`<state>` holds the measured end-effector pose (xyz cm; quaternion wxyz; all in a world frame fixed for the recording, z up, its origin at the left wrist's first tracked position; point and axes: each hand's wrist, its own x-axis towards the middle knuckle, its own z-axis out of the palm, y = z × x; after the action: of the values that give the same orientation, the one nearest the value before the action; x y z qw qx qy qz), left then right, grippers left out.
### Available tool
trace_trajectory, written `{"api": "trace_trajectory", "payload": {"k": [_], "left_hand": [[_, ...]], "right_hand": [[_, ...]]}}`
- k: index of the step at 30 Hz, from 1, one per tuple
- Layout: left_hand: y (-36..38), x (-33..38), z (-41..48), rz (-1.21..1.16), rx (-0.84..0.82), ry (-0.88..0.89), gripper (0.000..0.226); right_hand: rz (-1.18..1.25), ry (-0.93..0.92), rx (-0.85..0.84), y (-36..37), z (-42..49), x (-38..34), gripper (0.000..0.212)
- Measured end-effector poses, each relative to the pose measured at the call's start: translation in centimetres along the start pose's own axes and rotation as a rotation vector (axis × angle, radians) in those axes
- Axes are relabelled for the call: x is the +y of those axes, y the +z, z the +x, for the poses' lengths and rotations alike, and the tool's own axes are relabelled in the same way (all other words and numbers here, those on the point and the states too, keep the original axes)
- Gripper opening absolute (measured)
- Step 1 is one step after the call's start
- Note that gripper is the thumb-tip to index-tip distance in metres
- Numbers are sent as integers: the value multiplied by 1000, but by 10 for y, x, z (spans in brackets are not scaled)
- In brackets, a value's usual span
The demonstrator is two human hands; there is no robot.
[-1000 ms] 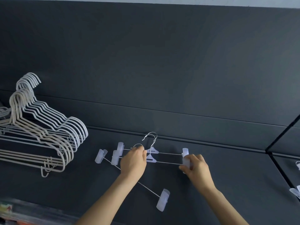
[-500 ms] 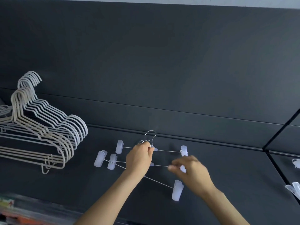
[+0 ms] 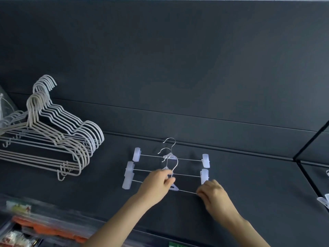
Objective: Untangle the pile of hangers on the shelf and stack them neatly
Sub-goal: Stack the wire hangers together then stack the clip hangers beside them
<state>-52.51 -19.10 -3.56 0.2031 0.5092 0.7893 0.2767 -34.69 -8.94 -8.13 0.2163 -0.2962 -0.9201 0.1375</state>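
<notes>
Moved: nearest clip hanger (image 3: 173, 188), slanted half a second ago, now lies parallel with two other clip hangers (image 3: 206, 160) behind it.
Left grip: left hand (image 3: 156, 182) pinches its hook's base.
Right grip: right hand (image 3: 213, 195) curls round its right end.
Place: dark shelf (image 3: 249, 184).
Far left: stacked hangers (image 3: 71, 139), well apart.

Three clip hangers (image 3: 168, 156) lie flat on the dark shelf (image 3: 249, 193). Bars parallel, staggered front to back. Silver hooks overlap, pointing at the back wall. Translucent white clips at the bar ends. Nearest hanger (image 3: 174, 188) slightly skewed. Left: white and beige coated hangers (image 3: 94, 134), nested in a stack.
</notes>
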Motion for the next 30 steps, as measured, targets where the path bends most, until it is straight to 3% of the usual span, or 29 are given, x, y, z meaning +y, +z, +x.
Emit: {"api": "trace_trajectory", "payload": {"k": [3,8,17,20,24,30], "left_hand": [[3,-22,-12,95,-16,17,13],[2,-31,-14,109,64,52,19],[-2,-38,-11,225,43,81,24],[-1,-33,-8,215,86,140,25],[5,-17,-2,175,92,186,31],[25,21,-2,201,40,211,32]], "right_hand": [[5,45,-51,6,5,-5,19],[-81,96,-6,6,2,-20,15],[-109,122,25,3,-3,-21,36],[-87,144,83,-5,-9,-19,40],[-71,201,152,-20,-22,-9,24],[-61,324,107,-49,-52,17,29]]}}
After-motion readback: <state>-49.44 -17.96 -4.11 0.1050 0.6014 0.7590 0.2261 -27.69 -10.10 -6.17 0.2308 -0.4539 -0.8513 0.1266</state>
